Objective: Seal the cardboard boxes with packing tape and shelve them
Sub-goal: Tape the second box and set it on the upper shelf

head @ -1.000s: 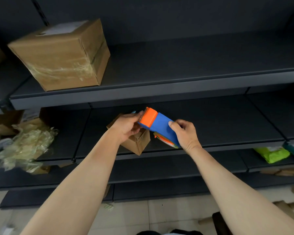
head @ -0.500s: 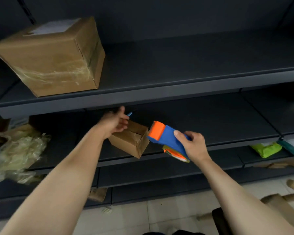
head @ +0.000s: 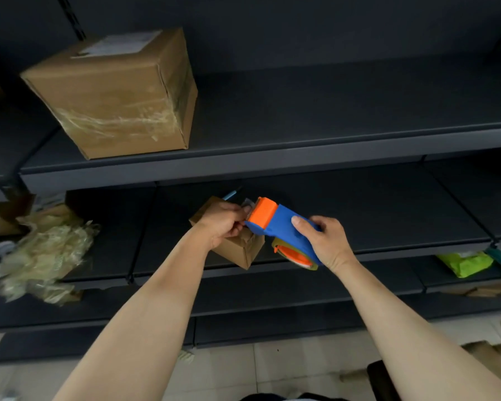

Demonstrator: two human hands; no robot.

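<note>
Two whole boxes (large box (head: 113, 91), small box (head: 237, 250)), one tape dispenser (head: 281, 224).

— Any writing you can read from there?
— None I can make out. The white paper label (head: 119, 43) on the large brown cardboard box (head: 113, 96) is too blurred for me.

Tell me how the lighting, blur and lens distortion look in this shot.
Head view: lighting is dim, the dark shelves swallow detail, yet the tape dispenser reads clearly; head view, left edge: the crumpled plastic is smeared by blur; head view: wide-angle lens bows the shelf edges, and tape on the large box shows faint sheen.
</note>
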